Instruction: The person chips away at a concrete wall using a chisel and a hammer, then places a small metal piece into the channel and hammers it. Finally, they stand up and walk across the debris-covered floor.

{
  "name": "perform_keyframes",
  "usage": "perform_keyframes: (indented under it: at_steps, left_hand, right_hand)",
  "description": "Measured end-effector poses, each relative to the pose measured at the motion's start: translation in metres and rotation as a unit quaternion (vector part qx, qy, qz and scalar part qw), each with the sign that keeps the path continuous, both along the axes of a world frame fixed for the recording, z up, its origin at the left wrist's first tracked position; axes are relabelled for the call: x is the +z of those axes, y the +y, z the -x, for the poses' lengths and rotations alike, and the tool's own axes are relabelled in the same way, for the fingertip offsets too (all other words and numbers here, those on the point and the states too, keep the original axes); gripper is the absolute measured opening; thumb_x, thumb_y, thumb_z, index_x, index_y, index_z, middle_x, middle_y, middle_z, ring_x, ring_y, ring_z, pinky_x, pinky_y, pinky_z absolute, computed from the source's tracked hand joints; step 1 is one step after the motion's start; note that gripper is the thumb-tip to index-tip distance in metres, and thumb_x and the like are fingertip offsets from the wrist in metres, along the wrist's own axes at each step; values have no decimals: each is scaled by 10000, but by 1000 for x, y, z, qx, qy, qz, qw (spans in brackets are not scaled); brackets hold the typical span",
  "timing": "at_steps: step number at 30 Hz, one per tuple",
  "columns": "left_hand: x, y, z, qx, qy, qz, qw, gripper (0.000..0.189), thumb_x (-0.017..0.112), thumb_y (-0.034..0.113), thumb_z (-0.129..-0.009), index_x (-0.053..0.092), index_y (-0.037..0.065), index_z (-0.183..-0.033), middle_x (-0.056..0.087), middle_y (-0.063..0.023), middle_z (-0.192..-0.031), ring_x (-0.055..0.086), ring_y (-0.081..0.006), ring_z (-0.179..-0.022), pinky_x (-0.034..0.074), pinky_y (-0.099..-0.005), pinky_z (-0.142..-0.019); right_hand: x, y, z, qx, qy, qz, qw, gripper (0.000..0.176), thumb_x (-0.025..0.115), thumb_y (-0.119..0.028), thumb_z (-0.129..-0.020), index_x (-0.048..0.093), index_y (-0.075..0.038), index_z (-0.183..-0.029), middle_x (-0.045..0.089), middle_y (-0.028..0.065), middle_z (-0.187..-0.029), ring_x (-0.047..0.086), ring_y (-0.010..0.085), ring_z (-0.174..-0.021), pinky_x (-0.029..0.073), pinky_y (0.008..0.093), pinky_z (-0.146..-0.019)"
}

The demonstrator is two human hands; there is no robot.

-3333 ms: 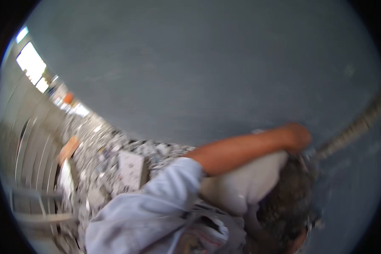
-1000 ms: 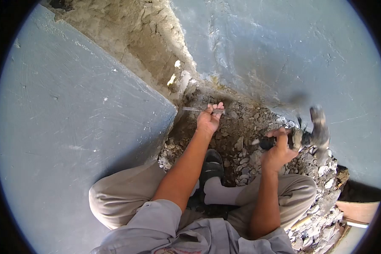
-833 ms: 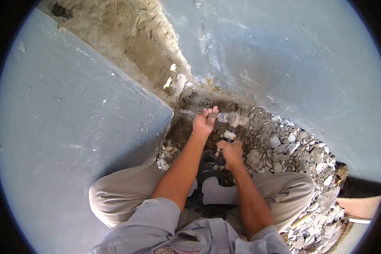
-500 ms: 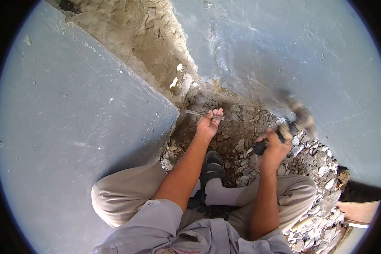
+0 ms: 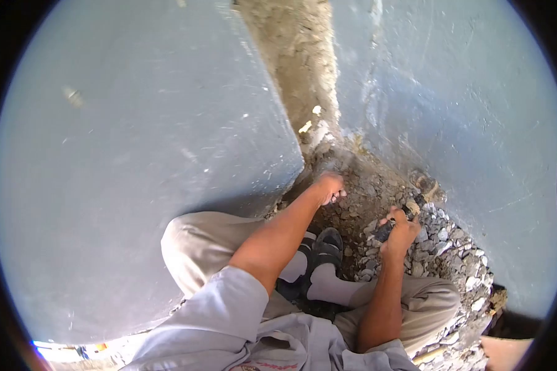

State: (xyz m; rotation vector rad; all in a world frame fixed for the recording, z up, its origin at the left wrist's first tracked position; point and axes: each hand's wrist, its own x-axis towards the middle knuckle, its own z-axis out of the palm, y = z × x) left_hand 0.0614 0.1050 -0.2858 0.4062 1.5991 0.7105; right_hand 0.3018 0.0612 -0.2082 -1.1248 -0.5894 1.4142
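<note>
Left hand: your left hand [image 5: 329, 187] is curled into a fist at the foot of the channel [image 5: 300, 80], just beside the corner of the grey wall [image 5: 136, 154]. What it grips is hidden, possibly a thin tool.
Right hand: your right hand [image 5: 400, 234] is wrapped tight round the dark handle of the hammer [image 5: 411, 207].
Hammer: the head is raised up and right of your right fist, above the rubble [image 5: 442, 241].
Rubble: loose broken pieces are heaped below and right of both hands.
Feet: your sandal [image 5: 328, 244] is planted just below the left hand.
</note>
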Motion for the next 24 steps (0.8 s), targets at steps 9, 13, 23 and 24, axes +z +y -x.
perform_keyframes:
  at_steps: [9, 13, 23, 24]
  left_hand:
    - [272, -33, 31, -624, 538, -43, 566, 211, 728, 179, -793, 733, 34, -945, 722, -142, -969, 695, -334, -916, 544, -460, -721]
    - [319, -129, 52, -518, 596, -99, 605, 211, 733, 205, -775, 731, 66, -935, 720, -139, -952, 687, -344, -950, 544, -474, -759]
    - [267, -209, 102, -332, 581, -202, 715, 217, 747, 209, -659, 738, 75, -830, 724, -136, -874, 692, -348, -863, 556, -486, -690]
    - [268, -211, 100, -327, 579, -225, 713, 229, 745, 196, -652, 741, 72, -845, 726, -136, -888, 693, -344, -873, 557, -485, -699]
  right_hand:
    - [-49, -4, -12, 33, -25, 39, 998, 133, 634, -23, -791, 586, 34, -902, 578, 79, -701, 550, 185, -538, 487, 325, -481]
    - [-73, -4, -9, 83, 0, 109, 991, 68, 650, -81, -796, 616, -34, -831, 568, 54, -695, 550, 181, -565, 488, 340, -507]
    - [-159, -41, 34, 350, -65, 133, 925, 248, 670, -202, -844, 624, -41, -1026, 598, 50, -892, 585, 176, -812, 508, 352, -741]
    - [-159, -61, 51, 371, -77, 135, 916, 249, 670, -202, -844, 624, -41, -1028, 598, 50, -894, 585, 176, -814, 508, 353, -742]
